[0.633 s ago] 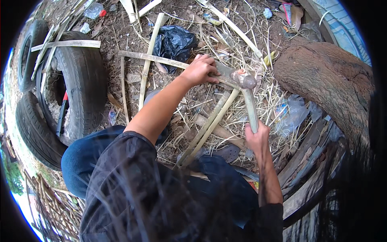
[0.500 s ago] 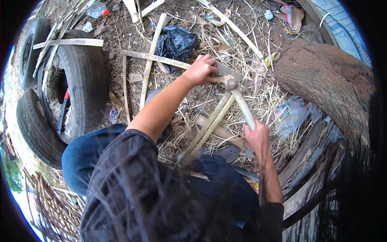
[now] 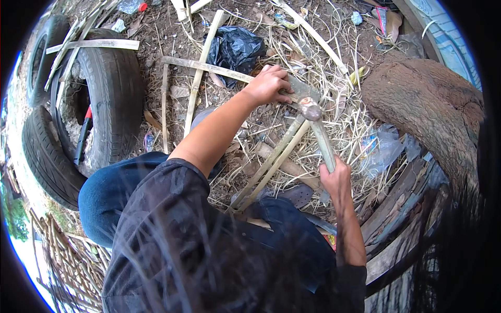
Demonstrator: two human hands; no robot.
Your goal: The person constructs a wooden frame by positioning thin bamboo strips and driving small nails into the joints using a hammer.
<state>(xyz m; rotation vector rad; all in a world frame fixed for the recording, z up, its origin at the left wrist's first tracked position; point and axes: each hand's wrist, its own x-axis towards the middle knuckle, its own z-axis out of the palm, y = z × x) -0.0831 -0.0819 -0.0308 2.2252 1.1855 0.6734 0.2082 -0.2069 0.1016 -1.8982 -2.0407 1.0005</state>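
My left hand is closed around a bamboo strip near its right end, low over the ground. In my right hand is a hammer, gripped near the end of its pale handle. Its rounded head is just right of my left fingers, over the strip's end; I cannot tell whether they touch. A flat grey piece lies beside my left fingertips. Two long bamboo strips run from below the hammer head toward my legs. Another bamboo strip passes across the held one on the left.
Old tyres stand at left, with a red-and-black handled tool inside one. A thick tree trunk is at right. A black plastic bag, pale shavings and a clear plastic bag litter the ground.
The hammer head has drawn back slightly toward me and to the right. My left hand keeps its hold on the bamboo strip. The whole view has shifted a little.
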